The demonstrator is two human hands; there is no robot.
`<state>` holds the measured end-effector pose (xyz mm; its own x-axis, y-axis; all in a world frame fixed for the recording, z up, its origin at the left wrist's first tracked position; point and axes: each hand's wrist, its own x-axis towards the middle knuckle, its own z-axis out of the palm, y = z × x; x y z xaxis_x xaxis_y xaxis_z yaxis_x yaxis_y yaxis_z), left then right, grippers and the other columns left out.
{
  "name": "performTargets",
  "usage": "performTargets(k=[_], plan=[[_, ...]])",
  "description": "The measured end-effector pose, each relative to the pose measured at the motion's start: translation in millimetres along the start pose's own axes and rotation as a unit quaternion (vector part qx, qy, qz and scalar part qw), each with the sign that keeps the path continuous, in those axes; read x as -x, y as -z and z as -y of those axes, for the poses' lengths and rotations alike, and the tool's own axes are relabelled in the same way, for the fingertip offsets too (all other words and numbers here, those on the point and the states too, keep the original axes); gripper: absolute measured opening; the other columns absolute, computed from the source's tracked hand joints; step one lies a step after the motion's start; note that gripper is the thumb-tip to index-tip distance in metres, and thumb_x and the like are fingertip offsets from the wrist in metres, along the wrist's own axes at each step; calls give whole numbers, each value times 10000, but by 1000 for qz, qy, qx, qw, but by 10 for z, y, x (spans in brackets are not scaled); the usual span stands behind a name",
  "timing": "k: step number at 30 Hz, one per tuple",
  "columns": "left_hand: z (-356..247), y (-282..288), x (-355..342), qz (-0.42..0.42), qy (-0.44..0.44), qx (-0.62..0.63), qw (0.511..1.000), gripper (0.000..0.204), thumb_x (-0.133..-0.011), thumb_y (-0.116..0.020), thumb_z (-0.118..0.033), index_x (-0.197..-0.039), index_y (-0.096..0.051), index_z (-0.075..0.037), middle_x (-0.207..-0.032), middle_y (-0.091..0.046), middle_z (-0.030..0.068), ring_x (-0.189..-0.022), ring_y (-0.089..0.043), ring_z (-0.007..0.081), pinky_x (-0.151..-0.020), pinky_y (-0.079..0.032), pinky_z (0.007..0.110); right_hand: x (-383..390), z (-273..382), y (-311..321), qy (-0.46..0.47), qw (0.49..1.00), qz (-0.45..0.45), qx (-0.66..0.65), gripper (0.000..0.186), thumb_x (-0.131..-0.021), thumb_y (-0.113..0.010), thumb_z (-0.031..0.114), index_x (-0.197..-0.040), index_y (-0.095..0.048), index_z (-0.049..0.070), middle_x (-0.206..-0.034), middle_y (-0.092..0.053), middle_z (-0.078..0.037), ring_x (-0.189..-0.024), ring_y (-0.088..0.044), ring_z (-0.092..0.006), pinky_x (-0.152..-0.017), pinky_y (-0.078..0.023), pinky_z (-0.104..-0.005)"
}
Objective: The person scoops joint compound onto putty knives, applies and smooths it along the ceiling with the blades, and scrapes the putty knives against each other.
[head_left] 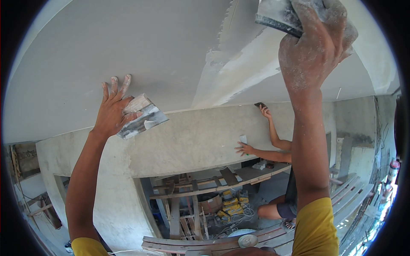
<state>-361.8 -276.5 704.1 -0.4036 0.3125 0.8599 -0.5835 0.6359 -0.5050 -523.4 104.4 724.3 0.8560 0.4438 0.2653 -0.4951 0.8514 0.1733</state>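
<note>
My left hand [113,109] is raised to the grey ceiling [128,51], fingertips touching it, and holds a flat putty scraper [143,117] smeared with white filler. My right hand [314,40], dusted white, grips a second, wider scraper [275,15] pressed against the ceiling at the top of the view. A broad streak of fresh white filler [239,72] runs across the ceiling just left of that hand. Both forearms rise from yellow sleeves at the lower edge.
Another person [282,205] crouches on wooden scaffold planks [239,177] at the right, both hands on the grey concrete beam [192,136]. Below lie yellow sacks [232,207], timber props, cables and a round lid [247,241].
</note>
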Motion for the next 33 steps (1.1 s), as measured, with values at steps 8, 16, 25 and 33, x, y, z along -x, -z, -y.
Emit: performTargets(k=[8, 16, 25, 33], plan=[[-8, 28, -3, 0, 1, -16, 1000, 625, -841, -528, -625, -1068, -694, -67, -1588, -154, 47, -1463, -42, 349, -1184, -38, 547, 755, 345, -123, -47, 992, 116, 11, 624, -705, -614, 73, -1239, -631, 394, -1248, -561, 106, -1036, -471, -216, -831, -251, -408], [-9, 33, 2, 2, 10, -8, 1000, 666, -823, -531, -642, -1066, -689, -42, -1588, -151, 55, -1462, -42, 351, -1183, -32, 544, 1150, 529, -136, -57, 981, 183, -16, 687, -652, -633, 14, -1249, -638, 354, -1278, -560, 84, -1117, -462, -208, -906, -253, -390], [7, 10, -16, 12, -6, 0, 1000, 660, -821, -582, -581, -1058, -659, 30, -1582, -134, 141, -1453, 1, 404, -1159, 5, 577, 1828, 698, -335, -24, 975, 221, -9, 631, -722, -604, 2, -1236, -637, 366, -1274, -562, 88, -1129, -437, -215, -878, -271, -409], [3, 57, -21, 30, 7, 4, 1000, 737, -831, -538, -616, -1048, -654, 78, -1578, -133, 158, -1448, -9, 420, -1155, -12, 581, 1917, 781, -13, -62, 944, 319, -58, 590, -725, -619, 9, -1230, -654, 312, -1269, -561, 42, -1174, -437, -226, -947, -288, -412]])
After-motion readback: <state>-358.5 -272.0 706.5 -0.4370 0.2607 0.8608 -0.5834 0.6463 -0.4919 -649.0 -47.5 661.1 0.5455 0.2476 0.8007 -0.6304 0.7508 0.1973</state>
